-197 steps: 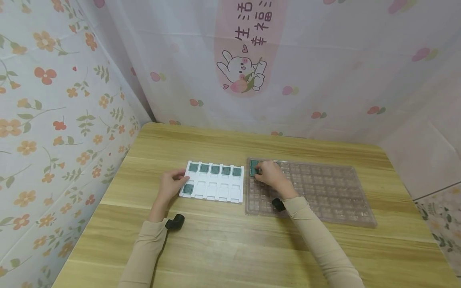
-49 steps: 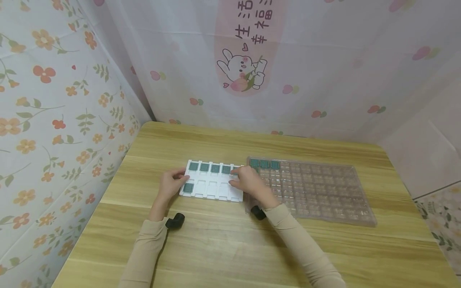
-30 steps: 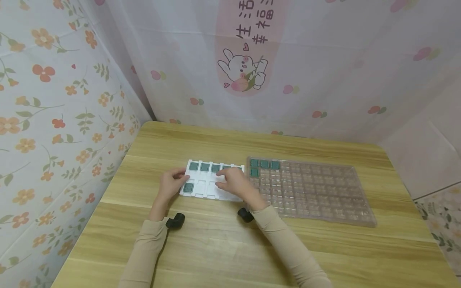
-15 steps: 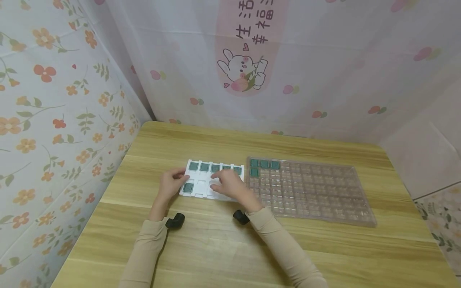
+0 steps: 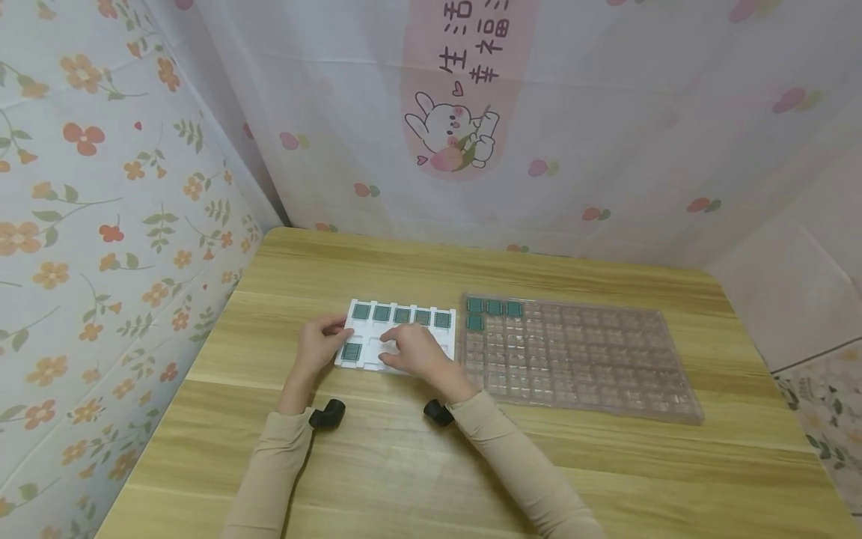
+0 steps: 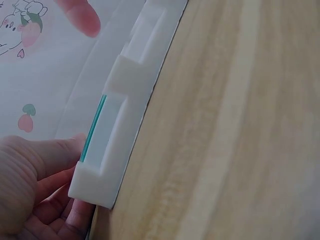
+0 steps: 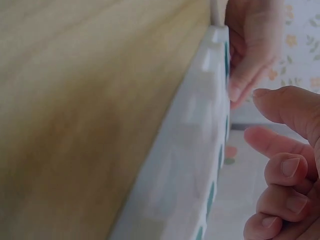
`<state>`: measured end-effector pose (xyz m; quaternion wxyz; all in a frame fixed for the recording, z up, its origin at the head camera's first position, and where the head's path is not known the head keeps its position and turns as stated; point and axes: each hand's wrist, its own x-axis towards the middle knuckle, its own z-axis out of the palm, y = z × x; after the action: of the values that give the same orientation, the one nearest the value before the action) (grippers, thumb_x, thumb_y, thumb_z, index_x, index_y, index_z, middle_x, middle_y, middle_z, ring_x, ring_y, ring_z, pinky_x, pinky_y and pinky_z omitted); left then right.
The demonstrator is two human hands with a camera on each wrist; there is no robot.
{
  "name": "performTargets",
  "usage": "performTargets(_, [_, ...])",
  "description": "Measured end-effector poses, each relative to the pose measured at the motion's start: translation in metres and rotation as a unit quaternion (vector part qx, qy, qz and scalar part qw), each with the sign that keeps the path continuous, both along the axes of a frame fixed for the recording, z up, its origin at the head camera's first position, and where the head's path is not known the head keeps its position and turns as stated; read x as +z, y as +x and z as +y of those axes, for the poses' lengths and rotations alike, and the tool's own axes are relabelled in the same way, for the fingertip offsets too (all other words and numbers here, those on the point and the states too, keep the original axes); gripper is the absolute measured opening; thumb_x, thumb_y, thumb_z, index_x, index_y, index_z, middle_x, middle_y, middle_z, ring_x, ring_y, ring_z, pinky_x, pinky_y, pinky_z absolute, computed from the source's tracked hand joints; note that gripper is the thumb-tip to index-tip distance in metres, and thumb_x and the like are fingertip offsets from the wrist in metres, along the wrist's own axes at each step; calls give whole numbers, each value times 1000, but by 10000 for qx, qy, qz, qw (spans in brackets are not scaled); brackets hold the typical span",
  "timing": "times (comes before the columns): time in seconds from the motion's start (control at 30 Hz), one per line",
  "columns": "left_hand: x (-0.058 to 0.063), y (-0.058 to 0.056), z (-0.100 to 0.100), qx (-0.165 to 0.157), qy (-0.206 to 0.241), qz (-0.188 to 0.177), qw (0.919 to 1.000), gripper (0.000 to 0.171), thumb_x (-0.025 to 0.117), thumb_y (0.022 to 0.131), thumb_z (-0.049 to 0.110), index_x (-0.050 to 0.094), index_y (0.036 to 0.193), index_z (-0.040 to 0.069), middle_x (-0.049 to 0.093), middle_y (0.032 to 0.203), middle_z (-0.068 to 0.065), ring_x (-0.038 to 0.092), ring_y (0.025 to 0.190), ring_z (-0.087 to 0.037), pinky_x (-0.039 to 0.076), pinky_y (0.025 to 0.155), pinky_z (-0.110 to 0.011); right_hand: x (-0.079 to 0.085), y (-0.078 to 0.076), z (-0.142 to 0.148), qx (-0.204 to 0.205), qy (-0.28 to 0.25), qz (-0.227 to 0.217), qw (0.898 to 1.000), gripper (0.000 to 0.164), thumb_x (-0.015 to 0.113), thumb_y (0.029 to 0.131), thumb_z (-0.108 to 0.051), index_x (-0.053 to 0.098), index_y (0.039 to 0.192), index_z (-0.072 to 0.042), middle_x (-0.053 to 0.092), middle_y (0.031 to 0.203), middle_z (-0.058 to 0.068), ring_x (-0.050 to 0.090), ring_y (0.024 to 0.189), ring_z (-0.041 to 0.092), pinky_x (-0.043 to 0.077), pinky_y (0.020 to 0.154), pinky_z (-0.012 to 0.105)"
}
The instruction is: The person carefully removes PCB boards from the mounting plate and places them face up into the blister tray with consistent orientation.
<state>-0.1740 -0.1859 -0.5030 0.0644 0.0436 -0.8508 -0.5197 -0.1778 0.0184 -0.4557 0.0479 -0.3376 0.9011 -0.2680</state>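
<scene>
My left hand (image 5: 322, 346) grips the left end of a white tray (image 5: 360, 331), thumb on top and fingers at its side. Square green chips fill the tray's far row, the leftmost being a chip (image 5: 361, 311); a single chip (image 5: 352, 351) sits in the near row at the left. Over the middle of the near row is my right hand (image 5: 419, 350). In the right wrist view its thumb and index finger stand apart with nothing between them, the other fingers bent. The right hand hides part of the near row.
Right of the white tray lies a larger clear tray (image 5: 592, 359) with many pockets. Several green chips, among them a chip (image 5: 514, 308), sit in its far left corner. Both trays rest on a wooden table (image 5: 404, 464), with a printed curtain (image 5: 337, 97) behind.
My right hand has gone from the clear tray's far left corner to the white tray, then moved left along it to the near row's middle. My left hand has stayed on the tray's end.
</scene>
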Motion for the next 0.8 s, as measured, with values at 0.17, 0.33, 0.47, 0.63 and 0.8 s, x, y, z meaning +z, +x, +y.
performTargets(0.17, [0, 0, 0, -11, 10, -67, 10000, 29, 70, 81, 1, 66, 108, -8, 67, 91, -22, 61, 79, -21, 44, 65, -14, -2, 3, -7, 26, 153, 89, 9998, 27, 72, 81, -18, 70, 102, -1, 37, 49, -6, 26, 45, 3, 24, 44, 17])
performTargets(0.33, [0, 0, 0, -20, 23, -52, 10000, 29, 70, 80, 1, 65, 108, -9, 67, 91, -22, 60, 77, -18, 44, 64, -14, -6, 4, -13, 51, 238, 327, 9992, 26, 73, 81, -21, 71, 100, -3, 65, 68, 3, 28, 48, 3, 31, 48, 18])
performTargets(0.47, [0, -1, -1, -37, 9, 2, 10000, 28, 70, 80, 0, 66, 106, -9, 67, 89, -22, 59, 75, -17, 44, 63, -14, -8, 5, -18, 86, 241, 328, 9991, 26, 73, 81, -21, 71, 99, -3, 71, 88, 7, 46, 56, 5, 44, 58, 19])
performTargets(0.63, [0, -1, 0, -38, 3, -4, 10000, 28, 70, 80, 0, 66, 106, -9, 67, 89, -22, 59, 75, -18, 44, 63, -14, -10, 7, -24, 51, 265, 361, 9990, 28, 74, 80, -24, 71, 99, -3, 71, 95, 7, 66, 85, 14, 50, 75, 25])
performTargets(0.8, [1, 0, 0, -20, -38, 22, 10000, 28, 70, 79, 1, 66, 106, -9, 67, 86, -21, 59, 73, -16, 43, 62, -15, -11, 8, -31, -5, 294, 427, 9987, 29, 74, 80, -26, 72, 99, -4, 71, 95, 6, 66, 87, 16, 50, 75, 24])
